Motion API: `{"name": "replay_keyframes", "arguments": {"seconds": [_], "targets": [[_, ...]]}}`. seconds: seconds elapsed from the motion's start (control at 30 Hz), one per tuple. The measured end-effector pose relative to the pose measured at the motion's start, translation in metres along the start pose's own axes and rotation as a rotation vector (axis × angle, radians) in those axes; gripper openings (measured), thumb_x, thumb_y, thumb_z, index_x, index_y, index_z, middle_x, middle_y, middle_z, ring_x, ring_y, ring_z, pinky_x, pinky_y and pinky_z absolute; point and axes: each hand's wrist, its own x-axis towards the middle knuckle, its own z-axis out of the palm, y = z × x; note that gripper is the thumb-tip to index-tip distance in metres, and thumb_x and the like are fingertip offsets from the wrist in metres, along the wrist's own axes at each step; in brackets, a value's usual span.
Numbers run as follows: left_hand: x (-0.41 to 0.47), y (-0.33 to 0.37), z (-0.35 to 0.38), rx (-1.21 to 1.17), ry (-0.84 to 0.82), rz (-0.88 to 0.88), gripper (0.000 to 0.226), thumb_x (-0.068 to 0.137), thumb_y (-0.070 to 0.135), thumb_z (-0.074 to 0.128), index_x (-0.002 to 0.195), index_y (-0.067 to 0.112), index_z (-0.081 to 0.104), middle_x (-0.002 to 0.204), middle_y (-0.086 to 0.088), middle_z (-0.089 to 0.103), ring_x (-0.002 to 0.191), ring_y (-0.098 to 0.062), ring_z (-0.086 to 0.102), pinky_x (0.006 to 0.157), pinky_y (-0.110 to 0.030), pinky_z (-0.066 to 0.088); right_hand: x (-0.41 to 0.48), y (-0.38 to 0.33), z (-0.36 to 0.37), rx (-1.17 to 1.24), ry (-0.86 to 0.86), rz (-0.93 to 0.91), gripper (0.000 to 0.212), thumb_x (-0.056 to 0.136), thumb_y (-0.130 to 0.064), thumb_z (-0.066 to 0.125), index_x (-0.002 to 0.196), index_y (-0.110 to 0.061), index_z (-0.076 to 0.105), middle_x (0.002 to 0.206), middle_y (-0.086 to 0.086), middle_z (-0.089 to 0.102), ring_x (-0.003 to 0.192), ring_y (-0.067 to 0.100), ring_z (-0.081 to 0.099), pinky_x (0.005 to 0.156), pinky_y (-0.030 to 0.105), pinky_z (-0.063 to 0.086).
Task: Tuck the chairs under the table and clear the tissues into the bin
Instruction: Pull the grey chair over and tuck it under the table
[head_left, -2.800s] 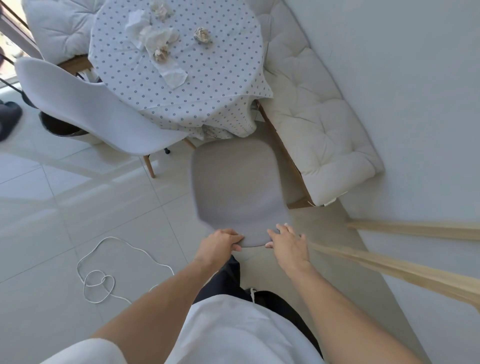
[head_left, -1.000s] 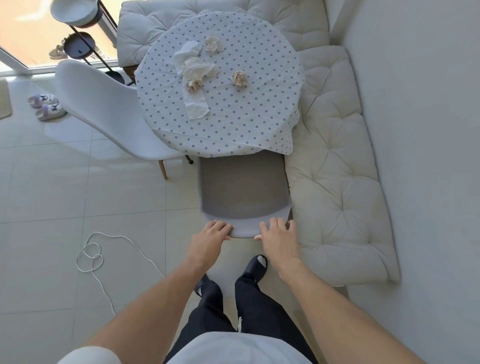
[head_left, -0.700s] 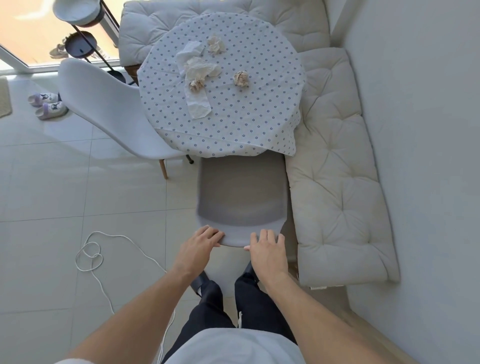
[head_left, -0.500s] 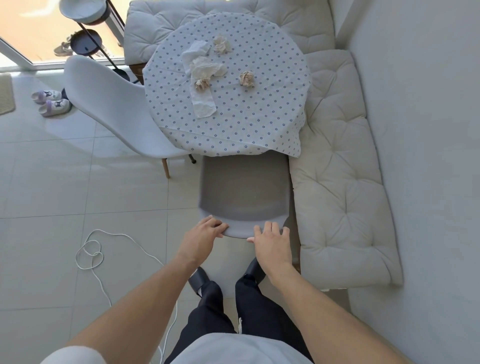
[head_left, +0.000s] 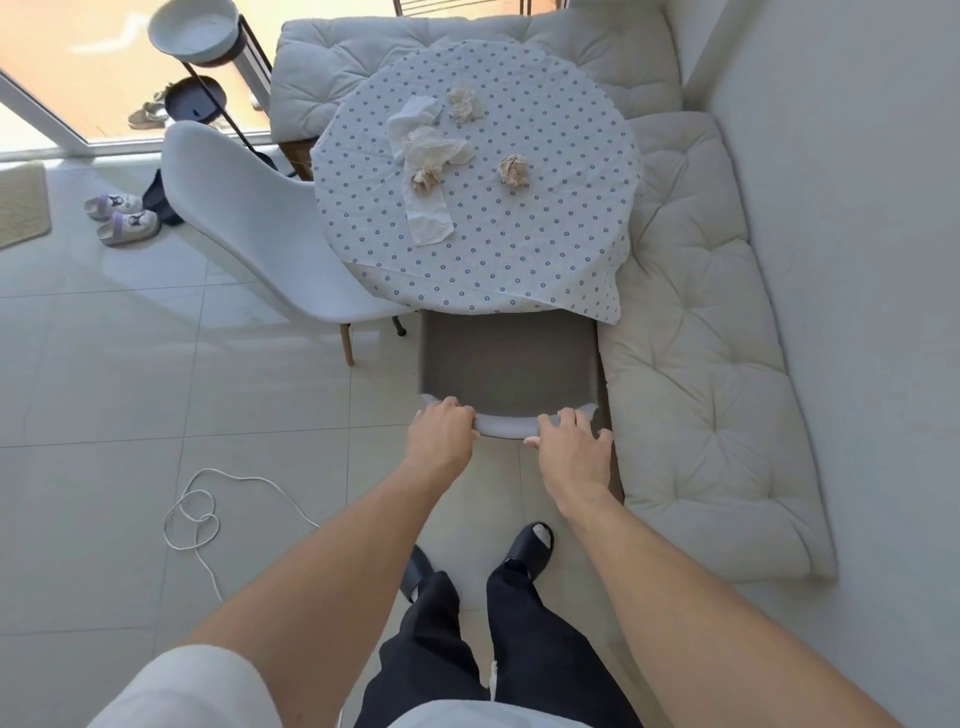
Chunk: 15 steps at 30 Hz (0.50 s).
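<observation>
A grey chair (head_left: 506, 371) stands in front of me, its seat partly under the round table (head_left: 545, 244) with a dotted cloth. My left hand (head_left: 441, 428) grips the left of the chair's back edge. My right hand (head_left: 571, 447) rests on the right of that edge, fingers curled over it. A second white chair (head_left: 260, 234) stands pulled out at the table's left. Several crumpled tissues lie on the cloth: a flat white tissue (head_left: 428, 221), a balled tissue (head_left: 514, 169) and another tissue ball (head_left: 465, 101). No bin is clearly in view.
A cushioned white bench (head_left: 701, 364) wraps the table's right and far sides, close beside the grey chair. A white cord (head_left: 195, 514) lies looped on the tiled floor at left. Slippers (head_left: 122, 218) and a plant stand (head_left: 195, 36) are by the glass door.
The grey chair has slid forward, further under the table, with both hands on its back edge. My view has moved closer to the table.
</observation>
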Motion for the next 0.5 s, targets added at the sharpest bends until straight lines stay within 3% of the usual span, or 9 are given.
{"name": "replay_keyframes", "arguments": {"seconds": [0.17,0.33,0.5], "targets": [[-0.008,-0.027,-0.022,-0.09,-0.079,0.051,0.034,0.108,0.029,0.047,0.128,0.013,0.07,0.126,-0.009,0.066,0.117,-0.03,0.065,0.098,-0.046,0.056,-0.005,-0.004,-0.011,0.123,-0.058,-0.006,0.043,0.111,-0.046,0.038,0.133,-0.017,0.06,0.138,0.008,0.058,0.131,0.028,0.051,0.101,0.049,0.045],[-0.027,-0.059,-0.059,-0.176,-0.035,0.057,0.04,0.107,0.024,0.049,0.143,0.016,0.065,0.14,-0.007,0.068,0.13,-0.028,0.063,0.108,-0.042,0.053,-0.013,-0.012,-0.051,0.189,-0.001,0.062,0.05,0.108,-0.053,0.04,0.136,-0.017,0.061,0.132,0.01,0.062,0.127,0.031,0.054,0.099,0.049,0.05],[-0.057,-0.093,-0.111,-0.255,0.059,0.068,0.043,0.105,0.022,0.047,0.144,0.017,0.064,0.142,-0.003,0.069,0.133,-0.026,0.062,0.11,-0.038,0.05,-0.028,-0.041,-0.106,0.242,0.097,0.084,0.052,0.107,-0.052,0.04,0.143,-0.019,0.056,0.136,0.009,0.06,0.129,0.03,0.055,0.101,0.049,0.05]]}}
